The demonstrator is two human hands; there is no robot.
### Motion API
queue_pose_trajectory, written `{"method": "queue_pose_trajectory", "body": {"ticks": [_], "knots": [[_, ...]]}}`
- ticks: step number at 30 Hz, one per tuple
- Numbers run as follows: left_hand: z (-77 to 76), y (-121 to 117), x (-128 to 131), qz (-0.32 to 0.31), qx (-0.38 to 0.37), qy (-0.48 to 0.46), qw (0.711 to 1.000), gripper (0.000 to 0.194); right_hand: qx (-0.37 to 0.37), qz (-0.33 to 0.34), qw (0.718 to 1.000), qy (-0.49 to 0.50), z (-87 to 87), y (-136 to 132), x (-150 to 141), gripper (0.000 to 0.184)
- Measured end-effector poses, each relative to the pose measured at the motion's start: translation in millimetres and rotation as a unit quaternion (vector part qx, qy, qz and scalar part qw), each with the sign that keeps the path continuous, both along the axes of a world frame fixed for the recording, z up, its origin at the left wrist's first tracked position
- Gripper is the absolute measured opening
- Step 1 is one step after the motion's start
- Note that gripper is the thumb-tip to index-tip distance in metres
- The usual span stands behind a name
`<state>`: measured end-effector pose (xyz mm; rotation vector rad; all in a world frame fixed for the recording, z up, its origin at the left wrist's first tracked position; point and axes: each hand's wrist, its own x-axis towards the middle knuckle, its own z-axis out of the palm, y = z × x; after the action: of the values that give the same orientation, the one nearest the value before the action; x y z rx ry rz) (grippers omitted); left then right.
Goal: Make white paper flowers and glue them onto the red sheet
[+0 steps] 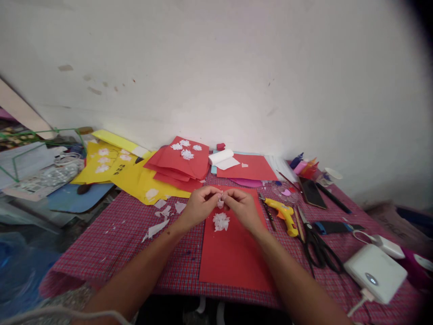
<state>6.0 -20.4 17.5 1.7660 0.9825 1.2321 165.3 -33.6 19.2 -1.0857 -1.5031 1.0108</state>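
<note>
Over a red paper sheet (233,257) my left hand (202,204) and my right hand (241,206) meet fingertip to fingertip. Both pinch a small piece of white tissue paper (220,203), partly hidden by the fingers. Just below them on the sheet lies a ruffled white paper flower (221,222). Torn white paper scraps (157,229) are scattered on the checked cloth to the left of my left hand. A yellow glue gun (283,213) lies to the right of my right hand, beside a dark pencil-like stick (269,215).
Red sheets with several white paper flowers (187,154) stand at the back, near a white paper roll (221,156). Yellow papers (131,178) spread left. On the right lie black scissors (320,248), a blue-and-black cutter (333,227), a phone (311,192) and a white power bank (376,273).
</note>
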Motion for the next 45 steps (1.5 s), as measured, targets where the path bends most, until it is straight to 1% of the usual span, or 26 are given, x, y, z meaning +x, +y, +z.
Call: {"method": "queue_pose_trajectory", "body": {"ticks": [9, 14, 25, 33, 36, 40, 45], "knots": [[0.4, -0.9, 0.1, 0.007, 0.012, 0.006, 1.000, 0.016, -0.001, 0.004, 1.000, 0.007, -0.2, 0.0, 0.4, 0.023], [0.0, -1.5, -0.7, 0.009, 0.029, 0.020, 0.999, 0.016, -0.001, -0.009, 1.000, 0.001, -1.1, 1.0, 0.3, 0.024], [0.2, -0.4, -0.6, 0.004, 0.014, 0.016, 1.000, 0.018, 0.004, -0.017, 0.999, -0.028, -2.8, 0.7, 0.9, 0.027], [-1.4, 0.1, -0.7, 0.008, 0.026, 0.013, 1.000, 0.017, 0.003, -0.007, 1.000, -0.009, -1.6, 0.6, 1.0, 0.025], [-1.6, 0.3, -1.0, 0.005, 0.029, 0.021, 0.999, 0.018, 0.002, -0.014, 1.000, -0.012, -1.9, 0.9, 0.6, 0.025], [-1.3, 0.0, -1.3, 0.006, 0.028, 0.030, 0.999, 0.018, 0.005, -0.017, 1.000, -0.019, -2.2, 1.0, -0.2, 0.026], [-1.0, -0.1, -0.8, 0.006, 0.016, 0.018, 1.000, 0.019, 0.005, -0.015, 1.000, -0.026, -1.4, 0.2, 0.4, 0.027]]}}
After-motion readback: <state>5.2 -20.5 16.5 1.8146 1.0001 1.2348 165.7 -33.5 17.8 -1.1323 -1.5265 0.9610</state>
